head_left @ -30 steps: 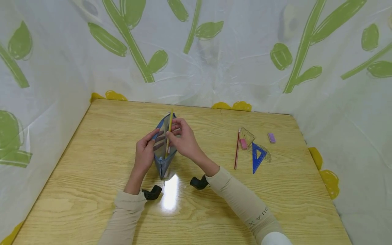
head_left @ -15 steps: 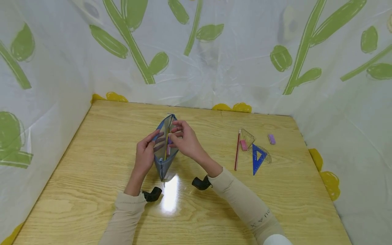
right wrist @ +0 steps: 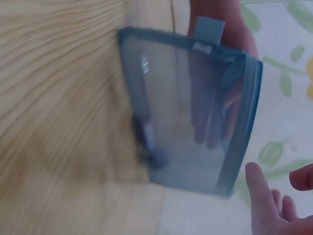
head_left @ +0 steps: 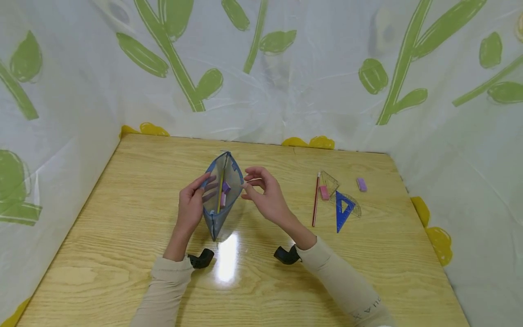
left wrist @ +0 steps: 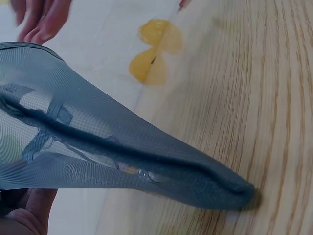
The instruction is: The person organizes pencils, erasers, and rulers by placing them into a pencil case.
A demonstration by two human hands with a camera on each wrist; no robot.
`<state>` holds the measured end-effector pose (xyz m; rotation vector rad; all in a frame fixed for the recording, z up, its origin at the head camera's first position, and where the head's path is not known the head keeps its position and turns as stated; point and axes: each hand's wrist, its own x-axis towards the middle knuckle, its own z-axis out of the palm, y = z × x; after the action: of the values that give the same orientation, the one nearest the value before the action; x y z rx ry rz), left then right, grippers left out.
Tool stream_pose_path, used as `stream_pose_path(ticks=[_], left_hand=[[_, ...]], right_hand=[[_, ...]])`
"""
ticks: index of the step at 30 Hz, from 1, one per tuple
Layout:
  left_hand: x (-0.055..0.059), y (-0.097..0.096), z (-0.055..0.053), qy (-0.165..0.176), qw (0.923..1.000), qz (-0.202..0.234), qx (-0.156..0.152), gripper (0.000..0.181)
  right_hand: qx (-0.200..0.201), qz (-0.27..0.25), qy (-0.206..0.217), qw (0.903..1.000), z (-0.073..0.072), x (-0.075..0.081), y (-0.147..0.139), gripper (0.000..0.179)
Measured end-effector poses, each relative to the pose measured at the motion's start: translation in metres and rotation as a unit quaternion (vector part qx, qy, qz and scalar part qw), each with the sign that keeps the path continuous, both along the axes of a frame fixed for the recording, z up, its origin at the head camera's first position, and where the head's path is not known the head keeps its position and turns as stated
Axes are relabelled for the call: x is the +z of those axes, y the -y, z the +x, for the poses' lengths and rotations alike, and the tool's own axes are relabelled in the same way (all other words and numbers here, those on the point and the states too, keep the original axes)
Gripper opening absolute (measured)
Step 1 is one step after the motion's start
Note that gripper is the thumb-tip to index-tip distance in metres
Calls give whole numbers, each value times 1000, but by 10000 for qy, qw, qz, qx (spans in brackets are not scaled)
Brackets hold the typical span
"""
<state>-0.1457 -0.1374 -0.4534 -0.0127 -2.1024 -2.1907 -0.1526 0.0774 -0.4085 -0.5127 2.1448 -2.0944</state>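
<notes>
Head view: at frame centre the left hand (head_left: 191, 206) grips the open mesh pencil pouch (head_left: 220, 195) standing on the wooden surface (head_left: 122, 204), fingers curled round its left side. A yellow pencil (head_left: 220, 190) and purple eraser (head_left: 224, 187) lie inside. The right hand (head_left: 265, 196) hovers just right of it, fingers loosely spread, holding nothing.

Left wrist view: the pouch fills the left half.

Right wrist view: the pouch is centred, blurred.

Open blue mesh pouch (head_left: 222, 195), upright
</notes>
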Motion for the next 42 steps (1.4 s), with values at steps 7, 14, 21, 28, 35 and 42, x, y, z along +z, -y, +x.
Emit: stream_pose_path(ticks=[7,14,21,28,35,42], left_hand=[[-1,-1,1,13,10000,-10,-83,48],[-1,0,2,1,10000,23,-73,48],[-2,2,1,-161,9998,31,-105,48],[-2,1,0,-146,9998,55,-106,47],[-2,0,0,-117,9999,63,-91,48],[-3,2,-1,-138,9999,32,-61,47]], right_hand=[[-412,20,178,9990,5,-19,-36,34],[-747,241,520,9956,8,-30,-72,36],[-1163,723,822,9872,5,-34,-102,41],[-1496,1219,1076,9753,2,-37,-130,48],[-1905,1927,1056,9568,0,-41,-149,50],[-2019,2540,990,9407,-5,-40,-160,52]])
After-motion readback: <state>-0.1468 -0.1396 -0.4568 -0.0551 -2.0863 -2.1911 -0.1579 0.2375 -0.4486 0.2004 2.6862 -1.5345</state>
